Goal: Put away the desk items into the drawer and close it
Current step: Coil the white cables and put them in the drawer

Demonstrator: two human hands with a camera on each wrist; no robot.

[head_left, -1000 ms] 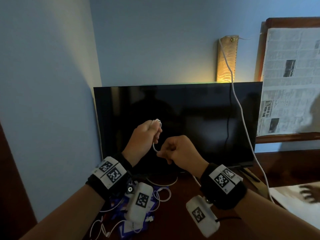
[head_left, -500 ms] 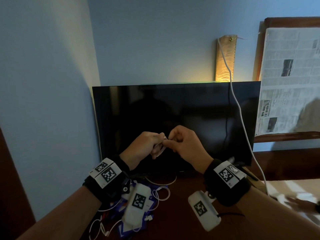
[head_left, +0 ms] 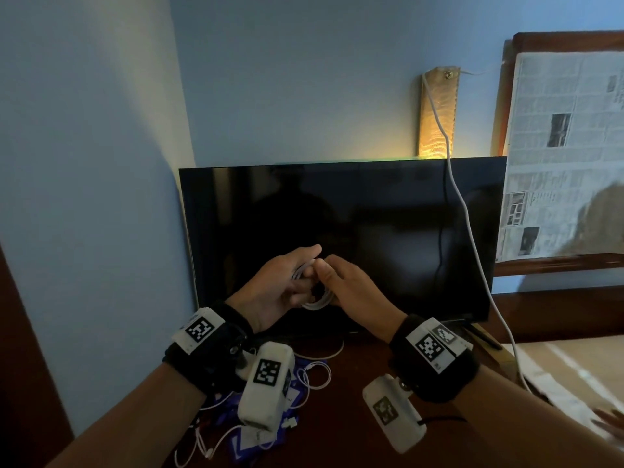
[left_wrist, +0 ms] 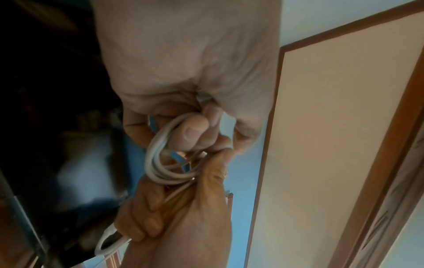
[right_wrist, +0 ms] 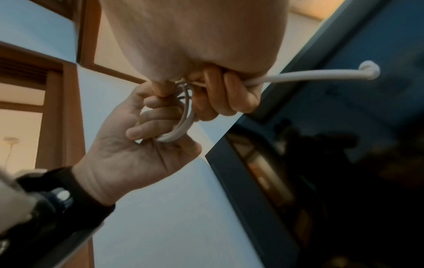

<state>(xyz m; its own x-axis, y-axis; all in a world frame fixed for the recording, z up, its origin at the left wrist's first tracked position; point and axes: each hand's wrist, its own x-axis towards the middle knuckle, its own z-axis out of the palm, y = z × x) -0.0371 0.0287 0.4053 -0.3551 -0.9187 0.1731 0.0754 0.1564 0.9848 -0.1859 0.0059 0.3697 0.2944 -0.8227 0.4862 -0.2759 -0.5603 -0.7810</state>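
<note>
No legible text appears in any view. The newspaper [head_left: 567, 153] beside the monitor [head_left: 337, 238] carries columns of print too small to read; the wrist-worn units [head_left: 266, 383] bear only black-and-white square code markers, without letters or numbers.

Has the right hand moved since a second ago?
Yes. The right hand has moved left against the dark screen to meet the left hand at the coiled white cable.
</note>
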